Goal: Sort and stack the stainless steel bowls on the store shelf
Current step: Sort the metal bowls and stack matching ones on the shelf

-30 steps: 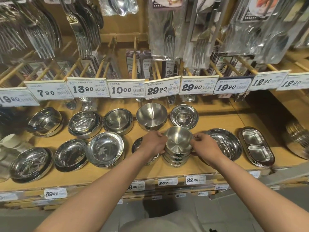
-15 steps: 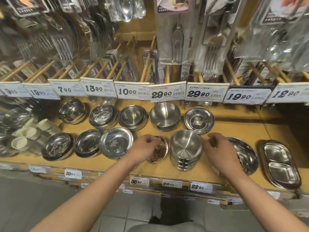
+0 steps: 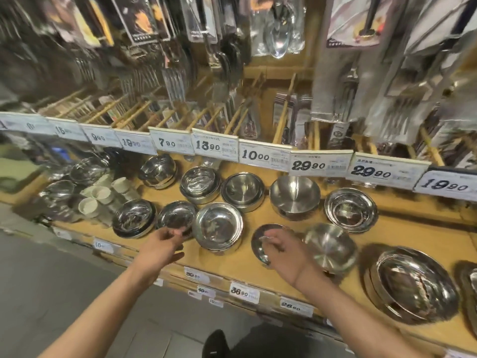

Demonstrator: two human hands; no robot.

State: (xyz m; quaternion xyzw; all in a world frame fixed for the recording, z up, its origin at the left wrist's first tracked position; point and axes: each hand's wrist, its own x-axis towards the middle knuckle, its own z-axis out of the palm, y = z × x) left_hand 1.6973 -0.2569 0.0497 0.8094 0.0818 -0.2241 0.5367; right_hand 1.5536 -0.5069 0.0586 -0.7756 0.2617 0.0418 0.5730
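1. The left hand (image 3: 165,241) reaches to the near edge of a small bowl (image 3: 176,217) in the front row of the wooden shelf (image 3: 402,226); its fingers are loosely curled at the rim, and the blur leaves it unclear whether they grip it.
2. The right hand (image 3: 282,251) is over a flat dish (image 3: 260,241), fingertips pinched at its rim.
3. Between the two hands stands a wide bowl stack (image 3: 219,227), touching neither hand.
4. Just right of the right hand sits a matte bowl stack (image 3: 331,248), near the wrist but apart from it.
5. Further right lies a large oval stack (image 3: 415,282) at the shelf front.
6. The back row holds a lidded bowl (image 3: 158,170), two straight-walled stacks (image 3: 200,184) (image 3: 242,191), a deep bowl (image 3: 294,196) and a rimmed bowl (image 3: 351,209).
7. Left of the small bowl sits another shiny stack (image 3: 134,220), with white cups (image 3: 99,196) beyond it.
8. Price tags (image 3: 264,156) line the rail above the bowls; packed cutlery (image 3: 346,73) hangs over them.
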